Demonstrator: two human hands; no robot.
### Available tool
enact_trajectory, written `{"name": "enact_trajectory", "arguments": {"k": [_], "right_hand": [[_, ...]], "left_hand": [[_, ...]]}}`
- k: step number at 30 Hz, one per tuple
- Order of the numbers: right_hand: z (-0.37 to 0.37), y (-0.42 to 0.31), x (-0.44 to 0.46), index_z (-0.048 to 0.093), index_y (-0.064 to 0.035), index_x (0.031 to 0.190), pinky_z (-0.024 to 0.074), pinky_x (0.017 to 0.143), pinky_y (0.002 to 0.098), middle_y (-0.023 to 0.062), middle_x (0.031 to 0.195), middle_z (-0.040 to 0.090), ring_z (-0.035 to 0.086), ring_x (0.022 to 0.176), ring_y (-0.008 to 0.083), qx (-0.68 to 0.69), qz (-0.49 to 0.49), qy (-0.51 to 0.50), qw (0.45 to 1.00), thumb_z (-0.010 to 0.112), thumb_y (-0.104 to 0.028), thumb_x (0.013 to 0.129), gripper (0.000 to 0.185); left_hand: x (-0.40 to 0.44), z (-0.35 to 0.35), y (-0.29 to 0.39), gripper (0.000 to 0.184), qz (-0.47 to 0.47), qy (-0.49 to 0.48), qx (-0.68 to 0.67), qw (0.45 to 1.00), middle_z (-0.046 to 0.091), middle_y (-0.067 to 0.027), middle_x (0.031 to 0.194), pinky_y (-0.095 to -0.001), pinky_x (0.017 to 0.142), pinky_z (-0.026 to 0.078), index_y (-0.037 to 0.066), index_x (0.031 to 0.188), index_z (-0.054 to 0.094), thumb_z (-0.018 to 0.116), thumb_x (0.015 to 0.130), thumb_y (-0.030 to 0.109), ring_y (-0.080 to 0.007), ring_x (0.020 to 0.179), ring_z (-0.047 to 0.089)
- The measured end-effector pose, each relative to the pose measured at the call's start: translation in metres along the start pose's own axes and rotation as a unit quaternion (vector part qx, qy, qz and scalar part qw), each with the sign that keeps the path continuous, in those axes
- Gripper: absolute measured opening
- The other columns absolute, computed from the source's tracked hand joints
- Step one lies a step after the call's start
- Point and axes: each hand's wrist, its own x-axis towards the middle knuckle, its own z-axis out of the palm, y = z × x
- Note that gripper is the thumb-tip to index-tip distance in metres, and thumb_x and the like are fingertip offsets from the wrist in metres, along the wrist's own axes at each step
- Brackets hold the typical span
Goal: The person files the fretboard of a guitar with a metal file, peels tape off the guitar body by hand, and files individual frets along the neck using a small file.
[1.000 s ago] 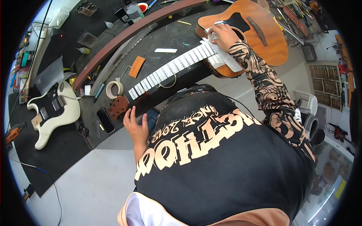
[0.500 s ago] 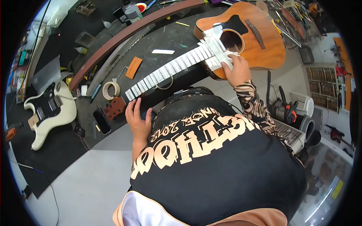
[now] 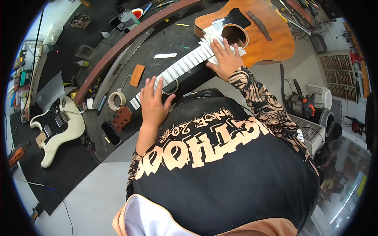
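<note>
An acoustic guitar lies across the bench, its fretboard covered in white tape strips between the frets. More masking tape surrounds the neck end beside the soundhole. My left hand rests with fingers outstretched on the fretboard near the headstock. My right hand lies spread over the taped area where neck meets body. Neither hand grips anything. Part of the tape and several frets are hidden beneath my fingers.
Left of the headstock are a tape roll and a phone. A cream electric guitar lies at the far left. A tan block, a white strip and a long brown curved edge are beyond the neck.
My left hand has moved from beside the nut up onto the taped fretboard. My right hand has shifted left from the soundhole's lower edge onto the neck joint, fingers now spread. The view has shifted slightly.
</note>
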Motion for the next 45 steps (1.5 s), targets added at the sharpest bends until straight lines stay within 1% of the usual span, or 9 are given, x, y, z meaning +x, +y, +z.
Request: {"name": "enact_trajectory", "arguments": {"k": [4, 6, 8, 15, 18, 26, 32, 35, 45], "right_hand": [[-0.006, 0.002, 0.001, 0.027, -0.0141, 0.159, 0.0107, 0.121, 0.0613, 0.0042, 0.167, 0.022, 0.012, 0.154, 0.0384, 0.013, 0.014, -0.043, 0.999, 0.035, -0.066, 0.099, 0.080], [-0.004, 0.001, 0.002, 0.026, -0.0146, 0.160, 0.0107, 0.121, 0.0615, 0.0040, 0.167, 0.021, 0.012, 0.154, 0.0393, 0.005, 0.010, -0.044, 0.999, 0.036, -0.066, 0.099, 0.080], [-0.003, 0.000, 0.004, 0.025, -0.0148, 0.160, 0.0109, 0.121, 0.0617, 0.0038, 0.168, 0.020, 0.012, 0.153, 0.0403, -0.007, 0.014, -0.045, 0.999, 0.038, -0.067, 0.098, 0.082], [0.004, 0.003, 0.004, 0.029, -0.0084, 0.158, 0.0124, 0.119, 0.0646, 0.0109, 0.166, 0.023, 0.013, 0.153, 0.0440, -0.028, -0.019, -0.024, 0.999, 0.047, -0.066, 0.095, 0.087], [0.002, -0.008, 0.000, 0.030, -0.0107, 0.158, 0.0155, 0.117, 0.0659, 0.0146, 0.165, 0.024, 0.015, 0.151, 0.0473, 0.008, -0.044, 0.006, 0.999, 0.054, -0.062, 0.094, 0.085], [-0.010, -0.068, -0.024, 0.037, -0.0186, 0.155, 0.0226, 0.116, 0.0640, 0.0200, 0.162, 0.028, 0.020, 0.150, 0.0467, 0.078, -0.108, -0.043, 0.990, 0.071, -0.046, 0.088, 0.080], [-0.012, -0.074, -0.027, 0.037, -0.0201, 0.155, 0.0228, 0.116, 0.0630, 0.0180, 0.162, 0.027, 0.022, 0.149, 0.0465, 0.104, -0.150, -0.033, 0.983, 0.071, -0.035, 0.090, 0.075], [-0.019, -0.075, -0.026, 0.044, -0.0187, 0.151, 0.0267, 0.116, 0.0606, 0.0180, 0.158, 0.035, 0.029, 0.147, 0.0447, 0.099, -0.142, -0.019, 0.985, 0.073, -0.028, 0.088, 0.071], [-0.019, -0.092, -0.041, 0.039, -0.0168, 0.154, 0.0314, 0.113, 0.0603, 0.0200, 0.157, 0.036, 0.032, 0.145, 0.0466, 0.108, -0.129, -0.055, 0.984, 0.071, -0.028, 0.090, 0.073]], "left_hand": [[-0.049, 0.007, -0.038, 0.077, -0.126, -0.031, 0.088, 0.988, 0.040, -0.0176, 0.155, -0.0608, 0.113, 0.027, 0.013, 0.150, 0.044, 0.071, 0.088, 0.048, -0.0389, 0.146, 0.034], [-0.075, 0.008, -0.051, 0.079, -0.184, -0.060, 0.129, 0.973, 0.030, -0.0125, 0.163, -0.0678, 0.112, 0.022, 0.026, 0.156, 0.038, 0.070, 0.088, 0.051, -0.0406, 0.149, 0.027], [-0.094, 0.006, -0.059, 0.079, -0.207, -0.066, 0.156, 0.964, 0.025, -0.0100, 0.165, -0.0696, 0.112, 0.022, 0.030, 0.157, 0.035, 0.069, 0.088, 0.051, -0.0415, 0.150, 0.025], [-0.117, 0.011, -0.056, 0.081, -0.279, -0.017, 0.142, 0.950, 0.024, -0.0149, 0.165, -0.0694, 0.111, 0.023, 0.029, 0.157, 0.033, 0.068, 0.088, 0.053, -0.0436, 0.149, 0.023], [-0.118, 0.008, -0.047, 0.077, -0.302, -0.003, 0.118, 0.946, 0.023, -0.0150, 0.164, -0.0667, 0.113, 0.022, 0.029, 0.155, 0.039, 0.070, 0.088, 0.050, -0.0429, 0.150, 0.022], [-0.109, 0.007, -0.036, 0.070, -0.268, 0.031, 0.091, 0.959, 0.029, -0.0128, 0.161, -0.0636, 0.114, 0.022, 0.030, 0.149, 0.048, 0.073, 0.086, 0.046, -0.0404, 0.148, 0.024], [-0.112, 0.006, -0.040, 0.065, -0.267, 0.048, 0.085, 0.959, 0.034, -0.0111, 0.157, -0.0632, 0.115, 0.022, 0.033, 0.146, 0.051, 0.072, 0.086, 0.047, -0.0384, 0.147, 0.026], [-0.113, 0.003, -0.042, 0.064, -0.261, 0.043, 0.079, 0.961, 0.035, -0.0109, 0.156, -0.0630, 0.115, 0.022, 0.033, 0.146, 0.050, 0.072, 0.087, 0.046, -0.0385, 0.147, 0.026], [-0.123, -0.009, -0.064, 0.063, -0.192, 0.025, 0.066, 0.979, 0.039, -0.0091, 0.154, -0.0598, 0.115, 0.023, 0.033, 0.144, 0.052, 0.074, 0.085, 0.041, -0.0347, 0.146, 0.029]]}}
